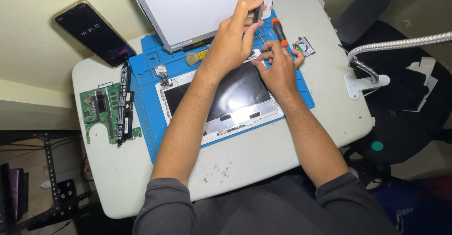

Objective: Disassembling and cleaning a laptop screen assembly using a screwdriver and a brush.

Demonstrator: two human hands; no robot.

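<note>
The counter [292, 136] is matt white, scuffed and speckled. On it lies a blue rubbery mat [143, 98]. The laptop shell [235, 108] shows glossy black with a foil-like silver strip. The screwdriver [279, 31] has an orange-and-black plastic handle; the lamp neck [400, 44] is ribbed shiny metal.

I count two hands: left hand [234, 42], right hand [278, 68]. One screwdriver [279, 32], one brush [196, 57], one blue mat [145, 103], one laptop shell [230, 104], one display panel [197, 9], one phone [94, 32], one green circuit board [96, 110], one battery bar [125, 103], one fan [305, 45], one lamp [376, 60].
</note>
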